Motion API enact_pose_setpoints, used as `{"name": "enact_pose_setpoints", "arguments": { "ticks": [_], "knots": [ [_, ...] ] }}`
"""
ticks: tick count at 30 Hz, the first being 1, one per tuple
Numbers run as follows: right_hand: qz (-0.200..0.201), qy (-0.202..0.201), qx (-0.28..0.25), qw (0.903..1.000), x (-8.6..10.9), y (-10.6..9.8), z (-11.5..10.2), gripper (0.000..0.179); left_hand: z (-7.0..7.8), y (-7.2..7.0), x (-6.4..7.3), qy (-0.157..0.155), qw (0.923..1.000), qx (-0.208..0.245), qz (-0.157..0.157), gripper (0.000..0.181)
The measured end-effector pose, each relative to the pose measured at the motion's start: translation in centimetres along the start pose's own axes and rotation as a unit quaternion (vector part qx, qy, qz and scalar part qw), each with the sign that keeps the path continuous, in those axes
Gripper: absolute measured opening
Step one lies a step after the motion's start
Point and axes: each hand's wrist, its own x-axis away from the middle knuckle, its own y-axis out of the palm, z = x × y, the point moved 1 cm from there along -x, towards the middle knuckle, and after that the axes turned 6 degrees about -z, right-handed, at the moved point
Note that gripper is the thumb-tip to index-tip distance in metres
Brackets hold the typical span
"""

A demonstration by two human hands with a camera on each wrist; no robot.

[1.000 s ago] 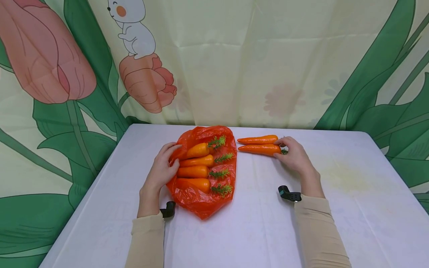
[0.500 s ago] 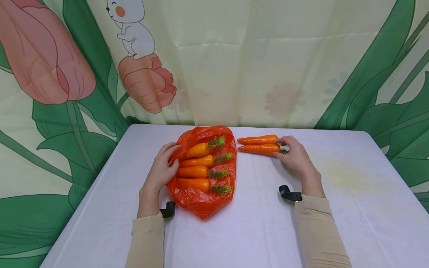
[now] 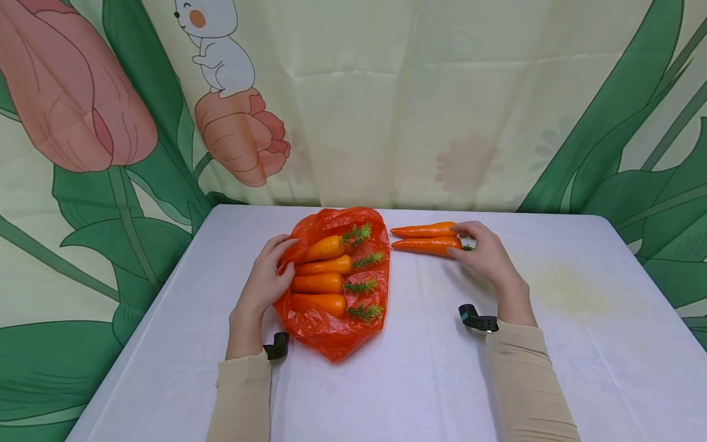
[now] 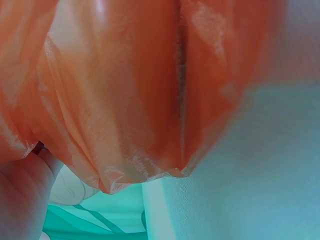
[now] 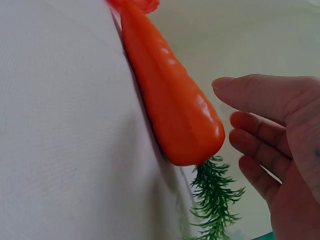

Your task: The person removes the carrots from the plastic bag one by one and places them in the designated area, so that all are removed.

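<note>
Your red bag (image 3: 334, 341) lies flat on the table, and four carrots (image 3: 319, 283) rest in it, lined up with their crowns and leafy tops (image 3: 363, 286) toward 3 o'clock. Their tips run toward 9 o'clock and disappear under the film, perhaps to bed the narrow ends in the pouch first. Just off the bag, at its 2 o'clock, two loose carrots (image 3: 426, 245) lie side by side on the cloth. They follow the same line, tips aimed at the bag, which probably makes them easy to slide or match with the row.

Your left hand (image 3: 266, 275) is at the bag's 9 o'clock, thumb and fingers pinching a fold of the film over the tips; that hold likely steadies the thin plastic and lifts its edge. In the left wrist view, the stretched film hides most of the fingers.

Your right hand (image 3: 485, 255) is at the crown end of the loose pair, their 3 o'clock. Its thumb and fingers are parted in a loose curve, and the right wrist view shows a gap to the carrot there, so they grip nothing. The crown is presumably the thickest place to grasp.

Farther out, a black wrist camera (image 3: 477, 319) sits at that hand's 6 o'clock. A printed curtain (image 3: 342, 123) hangs behind the white table (image 3: 386, 399), at 12 o'clock.
</note>
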Motion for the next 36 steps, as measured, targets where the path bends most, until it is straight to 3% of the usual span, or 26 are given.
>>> {"name": "enact_pose_setpoints", "arguments": {
  "ticks": [16,24,36],
  "knots": [
    [-0.018,-0.024,-0.029,0.9991,-0.1,0.6,-2.6,0.05,-0.1,0.0,0.1,-0.003,1.0,0.004,0.0,0.047],
    [-0.019,-0.07,-0.031,0.9969,0.0,0.9,-4.7,0.046,-0.1,0.0,0.2,-0.006,1.0,0.006,0.0,0.047],
    [-0.031,-0.145,-0.047,0.9878,0.2,2.2,-6.9,0.041,-0.1,0.0,0.1,0.019,0.9998,0.005,0.003,0.046]
  ]
}}
